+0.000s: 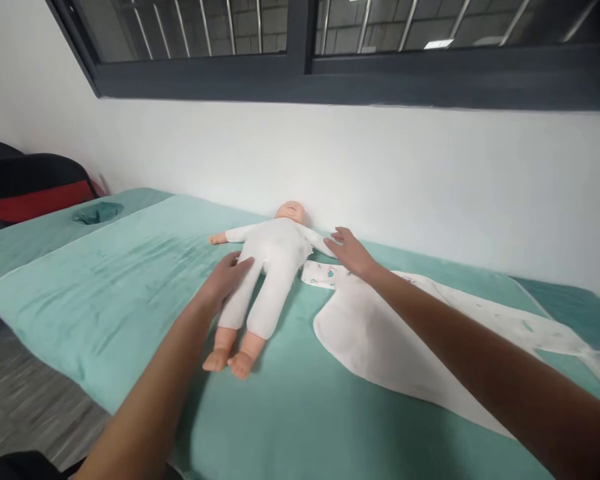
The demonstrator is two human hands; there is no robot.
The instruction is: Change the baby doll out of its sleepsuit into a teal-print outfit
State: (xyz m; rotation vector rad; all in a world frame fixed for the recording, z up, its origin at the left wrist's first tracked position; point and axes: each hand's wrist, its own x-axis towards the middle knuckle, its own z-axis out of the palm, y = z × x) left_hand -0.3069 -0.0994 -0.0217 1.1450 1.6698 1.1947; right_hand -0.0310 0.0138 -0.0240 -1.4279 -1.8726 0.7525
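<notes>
A baby doll [273, 263] in a white bodysuit lies on its back on a teal padded mat [105, 293], head toward the wall, bare feet toward me. My left hand [227, 277] rests flat, fingers apart, on the doll's hip and thigh. My right hand [353, 253] lies flat with spread fingers on the doll's outstretched arm, at the edge of a white printed cloth [380, 333] spread on the mat to the doll's right. Neither hand grips anything.
A white wall [380, 173] runs close behind the doll under a dark window frame [300, 73]. At the far left stand a second teal surface with a round hole [97, 212] and a black and red cushion [30, 193]. Grey floor [15, 400] lies lower left.
</notes>
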